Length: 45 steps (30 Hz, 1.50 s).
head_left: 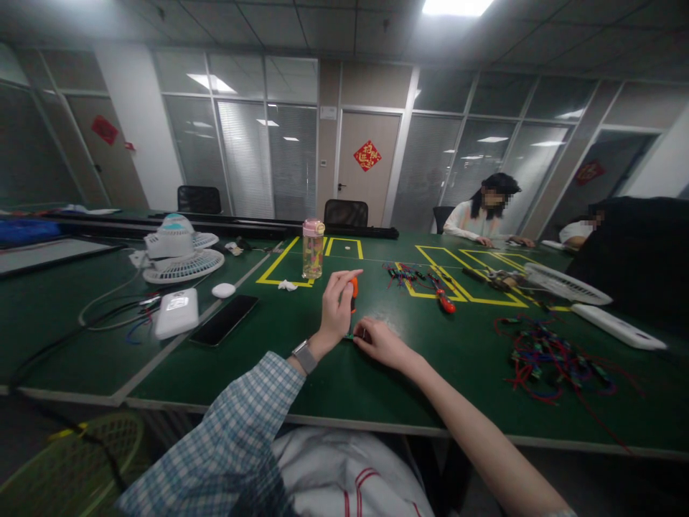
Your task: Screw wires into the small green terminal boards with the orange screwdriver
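My left hand [334, 310] is closed around the orange handle of a screwdriver [354, 289], which stands upright with its shaft pointing down. Below it, close to the table top, lies a small green circuit board [349, 337]. The fingers of my right hand [385, 345] pinch the board's right side and partly cover it. Whether the screwdriver's tip touches the board is too small to tell. On the right of the table lies a tangled pile of small boards with red and blue wires [549, 359].
A pink-lidded bottle [313, 251] stands ahead of my hands. To the left are a phone [225, 320], a white power bank [177, 314] and a fan [183, 264]. A red screwdriver [445, 301] and a smaller wire bundle [405, 273] lie right. A person [479, 215] sits across the table.
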Tool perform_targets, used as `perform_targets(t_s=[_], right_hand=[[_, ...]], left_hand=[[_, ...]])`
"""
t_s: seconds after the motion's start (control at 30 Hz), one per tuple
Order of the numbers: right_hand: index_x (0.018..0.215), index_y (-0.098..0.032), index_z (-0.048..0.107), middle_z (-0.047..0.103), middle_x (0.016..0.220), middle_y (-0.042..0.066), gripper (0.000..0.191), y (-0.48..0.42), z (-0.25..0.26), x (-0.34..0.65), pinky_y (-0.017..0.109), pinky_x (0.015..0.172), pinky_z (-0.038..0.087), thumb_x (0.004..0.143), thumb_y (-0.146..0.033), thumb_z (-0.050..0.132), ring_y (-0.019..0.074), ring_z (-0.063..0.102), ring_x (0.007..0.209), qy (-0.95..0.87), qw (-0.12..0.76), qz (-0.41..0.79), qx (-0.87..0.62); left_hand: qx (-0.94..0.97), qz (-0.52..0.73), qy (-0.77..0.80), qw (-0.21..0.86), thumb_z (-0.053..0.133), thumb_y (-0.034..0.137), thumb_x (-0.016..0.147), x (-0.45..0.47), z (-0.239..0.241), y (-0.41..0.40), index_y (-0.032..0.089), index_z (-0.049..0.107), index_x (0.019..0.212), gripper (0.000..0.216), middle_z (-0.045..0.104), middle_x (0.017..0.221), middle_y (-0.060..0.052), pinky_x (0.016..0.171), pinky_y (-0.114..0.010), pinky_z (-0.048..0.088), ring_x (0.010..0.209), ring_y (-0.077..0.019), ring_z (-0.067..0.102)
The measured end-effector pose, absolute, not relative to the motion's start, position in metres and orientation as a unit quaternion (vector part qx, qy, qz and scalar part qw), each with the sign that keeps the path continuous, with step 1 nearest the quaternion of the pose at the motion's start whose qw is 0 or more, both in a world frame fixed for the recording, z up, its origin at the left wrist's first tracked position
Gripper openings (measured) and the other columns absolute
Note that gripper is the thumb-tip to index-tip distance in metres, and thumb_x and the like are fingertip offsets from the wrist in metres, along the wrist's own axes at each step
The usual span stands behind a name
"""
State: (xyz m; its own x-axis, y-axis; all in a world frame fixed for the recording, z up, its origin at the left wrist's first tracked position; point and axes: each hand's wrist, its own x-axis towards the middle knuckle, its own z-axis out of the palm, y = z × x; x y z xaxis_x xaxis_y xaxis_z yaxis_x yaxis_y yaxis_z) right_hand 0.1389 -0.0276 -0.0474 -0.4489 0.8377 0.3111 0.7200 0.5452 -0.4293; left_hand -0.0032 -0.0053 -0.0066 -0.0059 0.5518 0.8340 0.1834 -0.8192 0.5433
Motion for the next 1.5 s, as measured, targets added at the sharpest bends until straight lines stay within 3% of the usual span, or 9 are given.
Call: perform_targets(t_s=[0.13, 0.33, 0.6, 0.73, 0.9, 1.0, 1.2, 1.5], right_hand=[[0.081, -0.015, 0.058, 0.054, 0.074, 0.0, 0.008, -0.0271, -0.0479, 0.1392, 0.022, 0.059, 0.038, 0.079, -0.008, 0.059, 0.0115, 0.049, 0.061, -0.843, 0.249, 0.115, -0.463], [0.083, -0.015, 0.058, 0.055, 0.076, 0.001, 0.008, -0.0271, -0.0485, 0.1395, 0.022, 0.059, 0.038, 0.08, -0.008, 0.059, 0.012, 0.05, 0.063, -0.843, 0.25, 0.12, -0.462], [0.083, -0.016, 0.058, 0.055, 0.077, 0.001, 0.006, -0.0267, -0.0501, 0.1414, 0.023, 0.062, 0.039, 0.082, -0.01, 0.058, 0.0128, 0.051, 0.066, -0.848, 0.25, 0.114, -0.452], [0.085, -0.015, 0.058, 0.055, 0.079, 0.002, 0.006, -0.024, -0.0536, 0.1428, 0.023, 0.063, 0.04, 0.082, -0.01, 0.057, 0.0129, 0.051, 0.067, -0.852, 0.253, 0.112, -0.444], [0.084, -0.015, 0.058, 0.056, 0.078, 0.002, 0.007, -0.0223, -0.0554, 0.143, 0.023, 0.064, 0.04, 0.082, -0.009, 0.057, 0.0131, 0.052, 0.067, -0.855, 0.245, 0.102, -0.446], [0.085, -0.015, 0.058, 0.056, 0.079, 0.002, 0.007, -0.0228, -0.0548, 0.1424, 0.024, 0.064, 0.04, 0.081, -0.009, 0.057, 0.0135, 0.052, 0.068, -0.855, 0.244, 0.102, -0.447], [0.085, -0.016, 0.057, 0.057, 0.08, 0.003, 0.007, -0.0236, -0.0539, 0.1418, 0.024, 0.066, 0.042, 0.081, -0.01, 0.058, 0.0144, 0.054, 0.07, -0.851, 0.245, 0.101, -0.452], [0.084, -0.016, 0.058, 0.056, 0.08, 0.002, 0.007, -0.0231, -0.0547, 0.1428, 0.023, 0.063, 0.041, 0.082, -0.01, 0.057, 0.0132, 0.053, 0.067, -0.851, 0.249, 0.112, -0.449]], left_hand=[[0.695, 0.654, 0.267, 0.136, 0.043, 0.023, 0.095, -0.0024, -0.0057, -0.0067, 0.022, 0.061, 0.114, 0.027, 0.062, 0.101, -0.005, 0.082, -0.029, 0.047, 0.09, -0.0162, 0.058], [0.667, 0.676, 0.303, 0.079, 0.066, 0.026, 0.082, -0.0014, -0.0053, -0.0065, 0.022, 0.065, 0.096, 0.015, 0.051, 0.087, -0.002, 0.077, -0.028, 0.046, 0.082, -0.0151, 0.053], [0.695, 0.656, 0.257, 0.141, 0.036, 0.023, 0.097, -0.0032, -0.0077, -0.0043, 0.021, 0.061, 0.113, 0.03, 0.061, 0.112, -0.007, 0.093, -0.031, 0.044, 0.105, -0.0176, 0.057], [0.699, 0.649, 0.255, 0.158, 0.042, 0.024, 0.095, -0.0011, -0.0074, -0.0044, 0.021, 0.06, 0.115, 0.026, 0.064, 0.106, -0.006, 0.085, -0.029, 0.047, 0.095, -0.0162, 0.06], [0.682, 0.671, 0.276, 0.093, 0.059, 0.023, 0.086, -0.0003, -0.0059, -0.0044, 0.02, 0.064, 0.1, 0.015, 0.056, 0.09, -0.003, 0.072, -0.025, 0.046, 0.08, -0.0138, 0.055], [0.675, 0.676, 0.286, 0.07, 0.061, 0.023, 0.085, -0.0016, -0.0058, -0.0048, 0.02, 0.064, 0.095, 0.011, 0.053, 0.089, -0.002, 0.075, -0.026, 0.045, 0.082, -0.0143, 0.054], [0.702, 0.655, 0.26, 0.108, 0.044, 0.02, 0.094, -0.0027, -0.0078, -0.0043, 0.021, 0.061, 0.107, 0.022, 0.06, 0.099, -0.005, 0.079, -0.027, 0.046, 0.092, -0.0154, 0.056], [0.7, 0.658, 0.271, 0.069, 0.064, 0.022, 0.083, -0.0008, -0.0044, -0.0066, 0.02, 0.064, 0.099, 0.016, 0.054, 0.084, -0.001, 0.072, -0.025, 0.044, 0.077, -0.0133, 0.051]])
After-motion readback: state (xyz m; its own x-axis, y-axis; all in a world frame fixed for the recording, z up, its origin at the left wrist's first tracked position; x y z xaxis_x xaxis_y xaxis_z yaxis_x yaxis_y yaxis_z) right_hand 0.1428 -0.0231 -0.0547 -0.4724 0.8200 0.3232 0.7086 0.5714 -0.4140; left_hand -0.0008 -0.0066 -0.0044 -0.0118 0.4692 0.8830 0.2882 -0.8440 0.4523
